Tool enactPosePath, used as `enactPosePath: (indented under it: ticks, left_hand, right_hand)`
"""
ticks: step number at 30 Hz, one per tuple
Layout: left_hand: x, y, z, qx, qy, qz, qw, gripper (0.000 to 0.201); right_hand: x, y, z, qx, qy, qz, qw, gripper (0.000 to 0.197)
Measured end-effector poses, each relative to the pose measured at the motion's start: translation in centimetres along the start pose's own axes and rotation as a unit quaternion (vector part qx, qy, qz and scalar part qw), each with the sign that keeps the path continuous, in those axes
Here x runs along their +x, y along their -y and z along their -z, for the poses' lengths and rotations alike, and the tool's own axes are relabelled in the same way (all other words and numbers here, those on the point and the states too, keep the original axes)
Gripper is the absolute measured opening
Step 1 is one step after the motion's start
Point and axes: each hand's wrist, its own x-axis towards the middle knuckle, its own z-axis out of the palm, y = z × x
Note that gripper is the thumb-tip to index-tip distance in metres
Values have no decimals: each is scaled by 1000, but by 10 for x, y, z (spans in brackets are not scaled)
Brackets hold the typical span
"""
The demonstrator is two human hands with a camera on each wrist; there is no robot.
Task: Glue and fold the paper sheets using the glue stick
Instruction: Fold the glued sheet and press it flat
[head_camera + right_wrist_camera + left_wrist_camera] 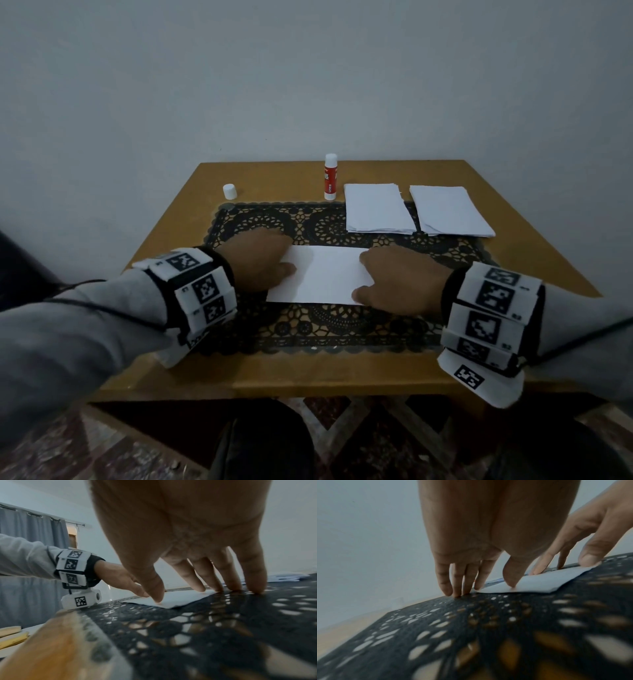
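A folded white paper sheet [322,275] lies flat on the black lace mat [335,329]. My left hand [263,262] presses its left end with straight fingers, the thumb [511,577] on the sheet [537,582]. At the right end my right hand [397,281] presses down too, thumb [157,592] on the paper [175,599], fingertips along the far edge. The glue stick [331,177] stands upright and uncapped-looking at the table's back, its white cap [230,191] apart to the left.
Two stacks of white sheets [376,209] [448,210] lie at the back right, partly on the mat. The wooden table [308,377] ends close to me, with a wall behind it. A curtain [30,524] hangs at the left.
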Motion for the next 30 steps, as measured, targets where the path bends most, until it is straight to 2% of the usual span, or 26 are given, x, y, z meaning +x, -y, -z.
enactPosePath:
  ticks: [3,7,11,16,20,24,26,30]
  left_hand:
    - [7,0,3,-20,-47,-10,999,34]
    - [20,5,5,-70,-81,7,994,23]
    - [24,9,8,-125,-80,24,989,24]
    - [17,13,11,-146,-84,22,985,27]
    - [5,20,21,-170,-98,39,980,29]
    - [-6,34,30,-223,-108,72,966,26]
    - [-9,37,27,-219,-79,77,969,19]
    - [-12,32,11,-160,45,70,984,34]
  right_hand:
    - [7,-9,5,47,-34,5,998,45]
    - [15,-13,13,66,-51,-2,997,47]
    - [17,-16,11,70,-61,3,996,49]
    - [15,-18,6,84,-85,16,993,46]
    - [17,-17,7,156,-113,0,981,52]
    - [27,-10,11,225,-101,11,969,43]
    - [29,-3,13,218,-88,21,972,45]
    - [31,2,10,150,-95,22,984,52]
